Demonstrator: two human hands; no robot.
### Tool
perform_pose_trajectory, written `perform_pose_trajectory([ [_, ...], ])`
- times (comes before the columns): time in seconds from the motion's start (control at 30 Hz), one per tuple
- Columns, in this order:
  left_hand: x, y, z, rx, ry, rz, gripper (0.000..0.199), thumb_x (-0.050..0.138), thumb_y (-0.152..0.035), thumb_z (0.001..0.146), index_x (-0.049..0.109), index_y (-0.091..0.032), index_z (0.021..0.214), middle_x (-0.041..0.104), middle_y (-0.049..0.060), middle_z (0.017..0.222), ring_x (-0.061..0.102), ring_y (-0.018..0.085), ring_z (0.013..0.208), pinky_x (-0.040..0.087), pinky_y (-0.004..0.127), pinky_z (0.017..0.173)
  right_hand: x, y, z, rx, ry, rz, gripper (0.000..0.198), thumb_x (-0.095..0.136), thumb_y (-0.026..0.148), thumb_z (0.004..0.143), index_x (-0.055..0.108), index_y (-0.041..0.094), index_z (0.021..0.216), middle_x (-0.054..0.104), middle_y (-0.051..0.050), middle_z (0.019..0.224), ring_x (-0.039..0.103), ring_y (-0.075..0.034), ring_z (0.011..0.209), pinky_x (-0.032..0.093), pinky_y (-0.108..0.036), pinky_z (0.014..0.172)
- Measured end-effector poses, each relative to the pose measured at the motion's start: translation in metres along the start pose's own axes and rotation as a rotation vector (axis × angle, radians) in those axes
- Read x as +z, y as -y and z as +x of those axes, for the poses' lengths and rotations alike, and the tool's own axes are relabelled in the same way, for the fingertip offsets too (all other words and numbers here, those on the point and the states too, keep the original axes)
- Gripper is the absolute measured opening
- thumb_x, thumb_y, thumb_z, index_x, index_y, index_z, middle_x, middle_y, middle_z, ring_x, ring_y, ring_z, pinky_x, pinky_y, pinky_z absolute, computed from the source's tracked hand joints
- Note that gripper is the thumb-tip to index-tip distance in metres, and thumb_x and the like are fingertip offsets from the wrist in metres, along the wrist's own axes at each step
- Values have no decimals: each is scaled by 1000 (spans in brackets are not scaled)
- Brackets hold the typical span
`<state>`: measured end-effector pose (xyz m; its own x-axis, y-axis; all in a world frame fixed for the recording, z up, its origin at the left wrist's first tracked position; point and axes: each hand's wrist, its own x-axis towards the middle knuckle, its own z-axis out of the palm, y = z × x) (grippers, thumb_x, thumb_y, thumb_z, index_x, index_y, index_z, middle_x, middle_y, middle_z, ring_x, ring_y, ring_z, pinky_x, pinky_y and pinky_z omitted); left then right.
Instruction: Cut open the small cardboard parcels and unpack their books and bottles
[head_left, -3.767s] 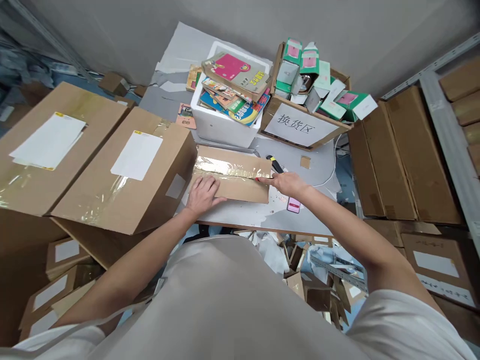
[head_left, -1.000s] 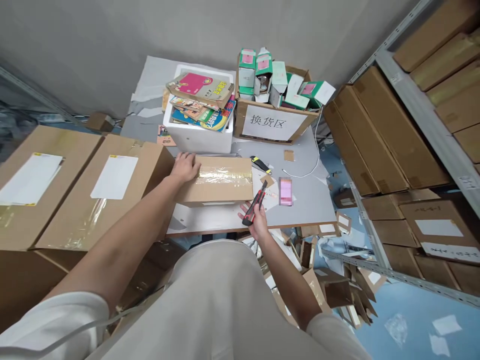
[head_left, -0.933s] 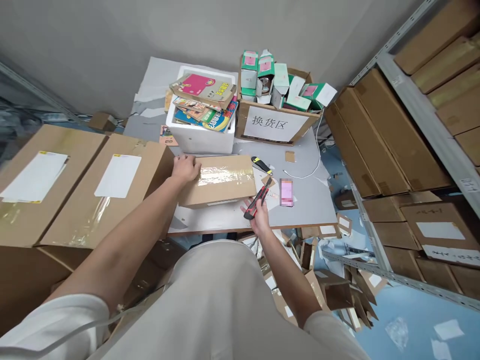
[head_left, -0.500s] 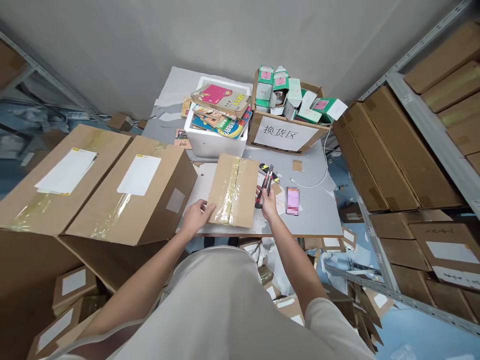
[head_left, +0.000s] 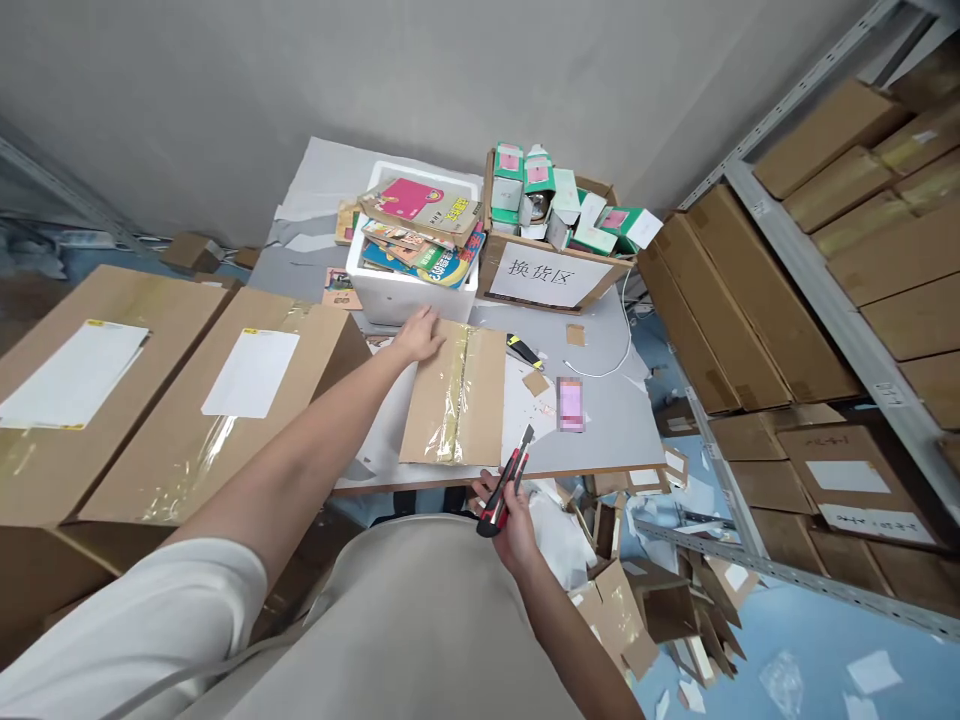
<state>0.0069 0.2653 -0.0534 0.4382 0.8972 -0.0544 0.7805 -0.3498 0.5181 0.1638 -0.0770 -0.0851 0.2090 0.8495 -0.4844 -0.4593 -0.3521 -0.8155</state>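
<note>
**A:** What could go wrong here?

**B:** The right hand (head_left: 504, 505) holds a red and black box cutter (head_left: 507, 481) just off the near edge of the counter (head_left: 615, 420), close to the person's body. I cannot tell whether the blade is out. If it is, a slip toward the body or the other arm could cut. The flat cardboard box (head_left: 456, 392) also reaches the counter's near edge, so a push from the far end could slide it off.

**A:** How are the fingers placed?

**B:** The right fingers (head_left: 489, 492) are curled closed around the cutter's handle, its tip pointing up and away toward the box. The left hand (head_left: 421, 336) lies open and flat, fingers spread a little, pressing the box's far left corner, gripping nothing.

**A:** Where is the box?

**B:** It lies flat in the middle of the counter, a taped seam running near to far. Beyond it sits a white foam bin (head_left: 409, 290) of books; to its right, a second cutter (head_left: 523, 351) and a phone (head_left: 571, 404).
</note>
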Motion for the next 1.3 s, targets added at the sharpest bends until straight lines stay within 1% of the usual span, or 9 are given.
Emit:
perform_pose_trajectory([
  [0.1,4,12,6,-33,30,-23,69,45,-38,81,40,-3,139,50,20,138,45,30,131,32,38,111,14,-5,0,-16,-13,10,49,66,60,72,55,47,117,70,-2,106,69,-31,97,56,-48,61],
  [0.27,7,12,-25,-199,-111,-106,64,47,-39,80,45,-7,135,54,19,131,49,31,125,37,40,106,7,4,15,-85,-143,129,57,67,57,75,50,36,125,67,-5,114,65,-25,107,57,-42,74],
  [0.37,10,3,-62,-335,-207,-148,57,42,-39,84,47,-9,131,55,19,127,50,32,123,40,43,103,-15,34,43,-159,-225,157,54,73,52,71,53,32,116,66,-3,114,65,-21,105,57,-39,77],
  [0.5,22,-8,-132,-411,-250,-200,52,38,-45,87,50,-12,125,57,18,123,55,32,117,43,44,98,-37,90,102,-241,-243,-16,50,73,51,67,54,25,105,68,-1,93,67,-15,82,55,-30,67],
  [0.7,33,-13,-213,-599,-242,-230,58,52,-55,77,47,-15,118,60,15,109,58,32,107,47,45,93,-21,122,162,-220,-32,-175,50,68,54,68,51,23,103,68,-5,100,67,-16,80,50,-24,56],
  [0.87,26,-23,-202,-359,-360,-5,70,53,-33,73,35,-11,137,41,20,140,33,34,137,29,49,112,-30,120,157,-213,0,-308,49,67,52,73,52,22,109,68,-3,93,67,-14,73,51,-23,56],
  [1.0,24,-30,-172,-80,-152,156,73,49,-24,72,34,-15,143,29,15,154,14,32,147,14,50,117,-61,124,137,-142,18,-535,53,67,47,74,54,19,117,62,4,71,56,-9,47,46,-21,44],
  [1.13,31,-34,-159,33,-5,271,83,52,-48,75,28,-14,148,19,19,158,8,39,147,7,59,115,-77,128,123,-101,98,-571,74,65,41,76,38,26,143,64,3,78,55,-8,44,44,-20,38],
  [1.3,40,-39,-162,-20,-5,330,112,54,-76,65,23,-11,150,12,24,158,6,44,146,2,64,112,-80,132,123,-51,172,-569,73,63,37,79,37,27,147,62,2,79,56,-8,45,46,-20,39],
])
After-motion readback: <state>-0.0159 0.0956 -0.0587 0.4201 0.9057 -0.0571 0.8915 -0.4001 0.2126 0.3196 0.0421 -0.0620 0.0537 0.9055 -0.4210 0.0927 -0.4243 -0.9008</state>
